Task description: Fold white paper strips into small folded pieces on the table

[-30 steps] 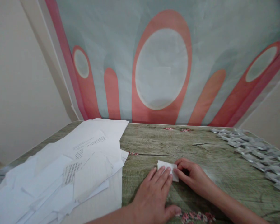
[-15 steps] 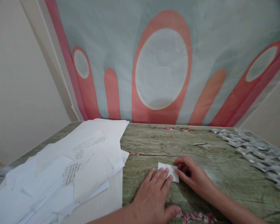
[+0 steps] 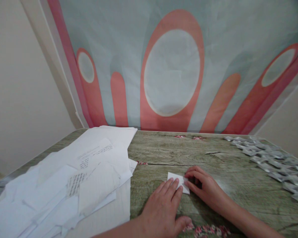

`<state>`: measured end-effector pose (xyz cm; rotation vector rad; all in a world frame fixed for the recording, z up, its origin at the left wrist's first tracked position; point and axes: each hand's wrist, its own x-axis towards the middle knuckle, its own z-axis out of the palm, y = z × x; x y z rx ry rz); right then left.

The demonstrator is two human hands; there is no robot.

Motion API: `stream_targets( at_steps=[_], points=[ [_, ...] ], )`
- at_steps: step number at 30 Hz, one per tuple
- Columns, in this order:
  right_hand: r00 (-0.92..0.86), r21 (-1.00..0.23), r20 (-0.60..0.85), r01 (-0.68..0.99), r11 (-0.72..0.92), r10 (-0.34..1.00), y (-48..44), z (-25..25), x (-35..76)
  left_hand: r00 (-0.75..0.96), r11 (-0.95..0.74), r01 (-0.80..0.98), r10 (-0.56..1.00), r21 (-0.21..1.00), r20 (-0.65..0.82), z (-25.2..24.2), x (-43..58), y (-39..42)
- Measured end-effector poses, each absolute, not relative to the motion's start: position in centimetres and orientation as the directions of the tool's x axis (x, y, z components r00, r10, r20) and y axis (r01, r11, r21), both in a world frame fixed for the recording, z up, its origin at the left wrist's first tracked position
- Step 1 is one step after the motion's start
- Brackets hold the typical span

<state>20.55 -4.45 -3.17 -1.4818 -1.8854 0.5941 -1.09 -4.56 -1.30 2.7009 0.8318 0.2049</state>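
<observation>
White paper [image 3: 181,181]: small, four-sided, plain on the part that shows; flat on the wooden table [image 3: 159,152], near its front and right of the big paper pile [image 3: 96,185]; set at a slight slant, its lower left side hidden under fingers.
Left hand [image 3: 161,206]: open, palm down, fingers laid flat over the paper, thumb out to the side on the table.
Right hand [image 3: 202,183]: half curled, thumb and fingertips at the paper's right edge; whether it pinches the edge, I cannot tell.
Paper edges: a second ago a doubled edge shows at the left; now the outline looks single and neater.
Right thumb: slightly farther left than half a second ago, now against the paper; the left hand stays nearly in place.
</observation>
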Motion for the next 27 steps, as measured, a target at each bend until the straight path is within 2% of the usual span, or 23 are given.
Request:
stream_targets(
  at_steps=[27],
  points=[
    [-0.132, -0.683, 0.222, 0.686, 0.251, 0.966, -4.47, -3.22, 20.66, 0.788, -0.751, 0.567, 0.614, 0.338, 0.042, -0.86, -0.88, -4.90]
  ],
)
